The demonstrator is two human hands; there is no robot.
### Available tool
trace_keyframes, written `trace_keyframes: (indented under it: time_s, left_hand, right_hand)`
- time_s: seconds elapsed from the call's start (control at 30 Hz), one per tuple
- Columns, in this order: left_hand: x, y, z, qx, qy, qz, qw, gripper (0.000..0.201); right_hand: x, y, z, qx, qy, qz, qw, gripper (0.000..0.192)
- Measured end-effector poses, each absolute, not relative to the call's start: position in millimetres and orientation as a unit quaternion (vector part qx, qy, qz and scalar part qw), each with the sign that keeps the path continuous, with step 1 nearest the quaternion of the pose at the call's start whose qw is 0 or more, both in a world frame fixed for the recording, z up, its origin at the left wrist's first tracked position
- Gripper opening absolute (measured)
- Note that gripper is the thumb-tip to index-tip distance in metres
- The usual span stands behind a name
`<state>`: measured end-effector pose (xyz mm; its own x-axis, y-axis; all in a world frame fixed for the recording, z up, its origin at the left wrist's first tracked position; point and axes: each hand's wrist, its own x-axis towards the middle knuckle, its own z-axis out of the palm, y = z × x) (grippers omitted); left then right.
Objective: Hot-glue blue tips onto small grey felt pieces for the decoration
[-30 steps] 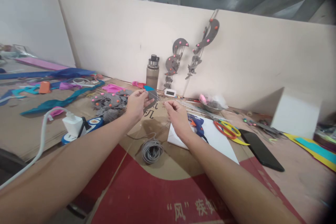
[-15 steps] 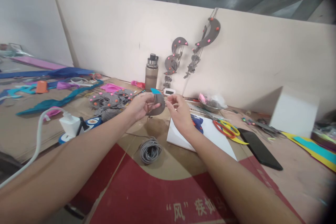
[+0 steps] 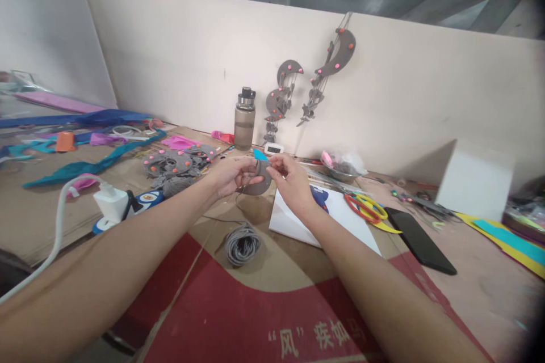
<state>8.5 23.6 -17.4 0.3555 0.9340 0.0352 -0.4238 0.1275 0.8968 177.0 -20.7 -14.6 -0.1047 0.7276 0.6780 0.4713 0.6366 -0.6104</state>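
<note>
Holding a grey disc [image 3: 259,185] between thumb and fingers, the left hand [image 3: 233,174] is raised over the middle of the table [image 3: 221,329], well in from its near edge. The right hand [image 3: 290,177] is narrowed to a pinch at the disc's right rim; whether it grips the rim or something finer cannot be told. A blue scrap [image 3: 259,155] shows at the top of the disc, its attachment unclear. Principal risk: the disc appears thin and soft, so uneven pulling between the hands could bend it or slip it from the left fingers. Second: the coil of cord [image 3: 242,244], nearer the table's near edge, has a loose strand running toward the left forearm; a snag there could drag or tangle it. Third: the right forearm passes over the white board [image 3: 340,227] beside the scissors [image 3: 365,208], and a careless sweep could push them against the phone [image 3: 421,241]. Fourth: the white cable [image 3: 62,221] at the table's left edge lies close to the left forearm; catching it could tug the charger [image 3: 110,205] loose.
</note>
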Motion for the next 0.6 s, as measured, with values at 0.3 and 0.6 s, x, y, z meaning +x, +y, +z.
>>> trace_keyframes:
  time_s: [0.3,0.6]
  left_hand:
    - [11,19,-13,0.441,0.304,0.485,0.691,0.002]
    - [14,13,-13,0.452,0.309,0.476,0.688,0.009]
  right_hand:
    - [176,-23,-13,-0.409,-0.729,0.117,0.536,0.009]
    - [174,-25,-17,-0.421,-0.719,0.093,0.545,0.008]
